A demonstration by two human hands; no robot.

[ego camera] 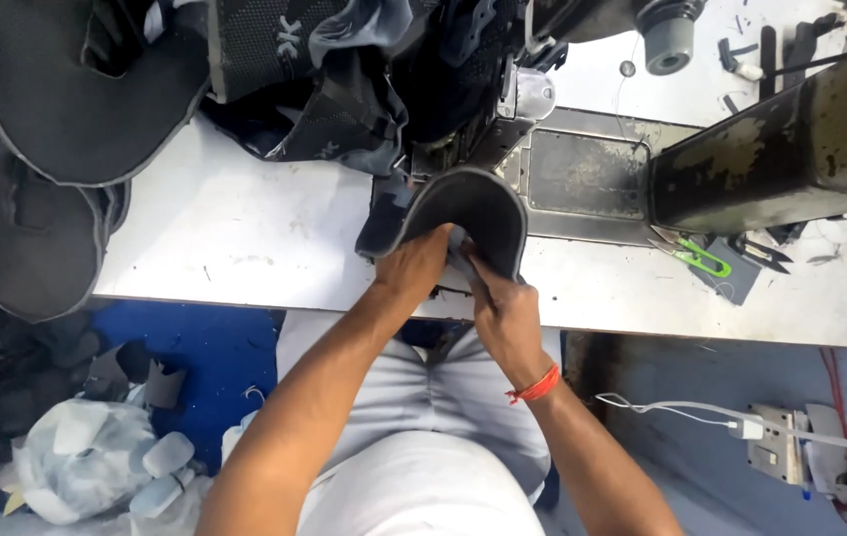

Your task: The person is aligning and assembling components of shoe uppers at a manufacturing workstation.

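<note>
So the dark shoe upper (468, 213) sits at the near edge of the white table (245, 228), curved up like an arch right in front of the sewing machine (771, 149). Both hands are on its lower edge: left hand (415, 266) has fingers curled shut around the left side, right hand (503, 313) pinches the right side closed, with a red thread band (534, 387) on that wrist. Behind it there's a heap of more uppers (344, 79), and dark cut pieces (36, 149) stacked far left. Green snips (701, 260) lie just beside the machine base.
</note>
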